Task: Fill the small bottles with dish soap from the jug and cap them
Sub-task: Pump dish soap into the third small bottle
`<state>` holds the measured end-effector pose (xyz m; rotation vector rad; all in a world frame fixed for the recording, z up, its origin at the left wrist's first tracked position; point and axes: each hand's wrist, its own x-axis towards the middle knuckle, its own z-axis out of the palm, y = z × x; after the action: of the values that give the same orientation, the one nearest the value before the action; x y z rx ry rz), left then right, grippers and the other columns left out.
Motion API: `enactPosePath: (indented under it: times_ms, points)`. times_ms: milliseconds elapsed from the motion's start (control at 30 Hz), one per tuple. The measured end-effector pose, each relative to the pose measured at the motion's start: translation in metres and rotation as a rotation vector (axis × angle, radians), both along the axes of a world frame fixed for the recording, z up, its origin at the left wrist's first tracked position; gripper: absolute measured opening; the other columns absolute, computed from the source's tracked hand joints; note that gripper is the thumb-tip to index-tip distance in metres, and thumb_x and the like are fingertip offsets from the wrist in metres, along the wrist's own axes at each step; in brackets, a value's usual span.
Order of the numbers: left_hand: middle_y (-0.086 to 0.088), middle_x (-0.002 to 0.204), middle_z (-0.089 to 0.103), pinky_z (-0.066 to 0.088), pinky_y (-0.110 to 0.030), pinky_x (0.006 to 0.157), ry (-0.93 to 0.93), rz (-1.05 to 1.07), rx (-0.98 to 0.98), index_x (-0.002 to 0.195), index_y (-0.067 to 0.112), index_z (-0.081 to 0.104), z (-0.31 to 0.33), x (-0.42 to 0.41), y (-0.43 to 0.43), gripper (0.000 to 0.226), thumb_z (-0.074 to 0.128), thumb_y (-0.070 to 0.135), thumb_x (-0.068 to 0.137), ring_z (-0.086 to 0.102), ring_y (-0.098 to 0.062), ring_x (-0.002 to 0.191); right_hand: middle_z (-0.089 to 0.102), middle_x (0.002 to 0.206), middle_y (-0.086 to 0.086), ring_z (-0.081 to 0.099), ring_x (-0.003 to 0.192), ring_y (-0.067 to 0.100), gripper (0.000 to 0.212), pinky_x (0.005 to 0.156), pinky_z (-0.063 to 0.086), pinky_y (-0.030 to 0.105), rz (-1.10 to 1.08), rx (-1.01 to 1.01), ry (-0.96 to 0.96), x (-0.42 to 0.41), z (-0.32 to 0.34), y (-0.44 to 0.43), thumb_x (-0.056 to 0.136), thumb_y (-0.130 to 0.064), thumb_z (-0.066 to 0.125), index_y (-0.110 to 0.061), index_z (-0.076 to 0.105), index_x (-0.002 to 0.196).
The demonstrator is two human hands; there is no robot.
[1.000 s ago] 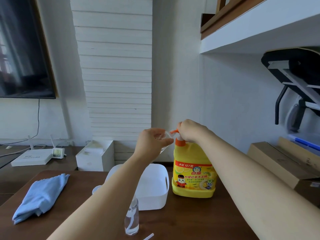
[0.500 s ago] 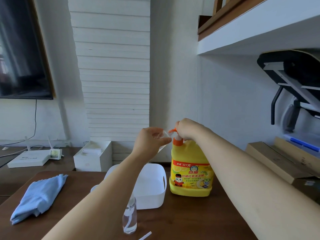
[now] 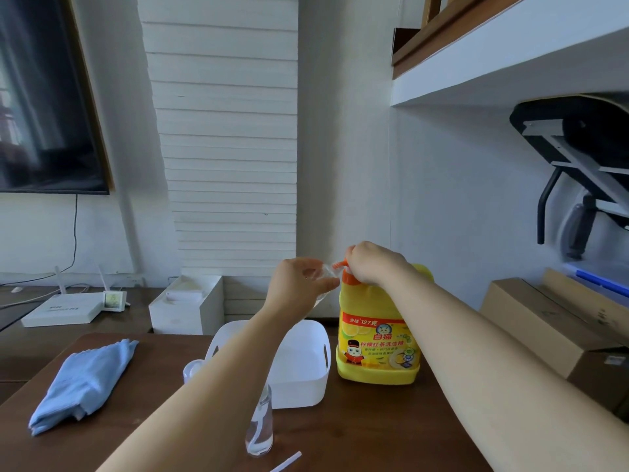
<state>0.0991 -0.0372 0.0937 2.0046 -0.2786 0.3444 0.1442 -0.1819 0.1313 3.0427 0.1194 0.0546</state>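
A yellow dish soap jug (image 3: 376, 349) with an orange pump stands on the dark wooden table. My right hand (image 3: 372, 265) is curled over the pump head (image 3: 340, 264). My left hand (image 3: 299, 284) holds a small clear bottle (image 3: 326, 271) up at the pump's spout; most of that bottle is hidden by my fingers. Another clear small bottle (image 3: 260, 427) stands uncapped on the table near the front, partly behind my left forearm. A white tube (image 3: 286, 462) lies at the table's front edge.
A white plastic bin (image 3: 301, 366) sits left of the jug, with a small white cap-like thing (image 3: 193, 368) beside it. A folded blue cloth (image 3: 85, 383) lies at the left. Cardboard boxes (image 3: 544, 318) stand at the right, a white box (image 3: 185, 306) and router behind.
Both hands stay at the pump with the small bottle; the view has shifted slightly, nothing else has visibly moved.
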Motion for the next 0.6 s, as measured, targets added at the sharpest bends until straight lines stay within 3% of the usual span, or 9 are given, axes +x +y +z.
enactPosePath:
  times_ms: [100,200,300,433,600]
  points:
    - [-0.012,0.074,0.063,0.038,-0.025,0.063,-0.003,-0.009,0.002,0.077,0.003,0.066,-0.001,0.000,-0.001,0.025,0.075,0.027,0.076,0.052,-0.015,0.067,0.051,0.108,0.009,0.054,0.100,0.028,0.025,0.090,0.050,0.044,-0.013,0.033,-0.001,0.000,0.000,0.000,0.098,-0.026,0.041,-0.014,0.046,0.119]
    - [-0.019,0.080,0.063,0.038,-0.030,0.064,-0.021,-0.012,-0.019,0.080,-0.001,0.066,0.002,0.001,-0.003,0.031,0.075,0.028,0.076,0.052,-0.018,0.070,0.050,0.105,0.009,0.052,0.096,0.026,0.034,0.087,0.051,0.040,-0.020,0.097,-0.008,-0.003,0.005,-0.001,0.097,-0.028,0.043,-0.010,0.042,0.126]
    - [-0.016,0.068,0.048,0.030,-0.032,0.062,-0.047,-0.025,-0.021,0.078,-0.007,0.060,0.006,0.001,-0.003,0.036,0.074,0.027,0.075,0.041,-0.017,0.064,0.054,0.115,0.015,0.055,0.100,0.028,0.039,0.082,0.049,0.036,-0.035,0.139,0.003,-0.009,0.016,-0.002,0.097,-0.030,0.046,-0.005,0.041,0.127]
    - [-0.004,0.074,0.053,0.036,-0.031,0.067,-0.037,-0.025,-0.039,0.085,-0.004,0.064,0.008,0.003,0.000,0.034,0.076,0.026,0.074,0.047,-0.015,0.069,0.051,0.104,0.010,0.053,0.105,0.031,0.023,0.095,0.046,0.044,-0.101,0.206,0.038,-0.017,0.022,-0.008,0.098,-0.036,0.037,-0.016,0.041,0.108]
    - [-0.007,0.074,0.054,0.036,-0.030,0.066,-0.034,-0.025,-0.045,0.082,-0.002,0.065,0.008,-0.003,0.000,0.030,0.076,0.026,0.076,0.048,-0.017,0.070,0.055,0.102,0.010,0.055,0.102,0.029,0.054,0.098,0.044,0.043,-0.231,0.352,0.047,-0.020,0.015,-0.011,0.093,-0.055,0.019,-0.016,0.055,0.103]
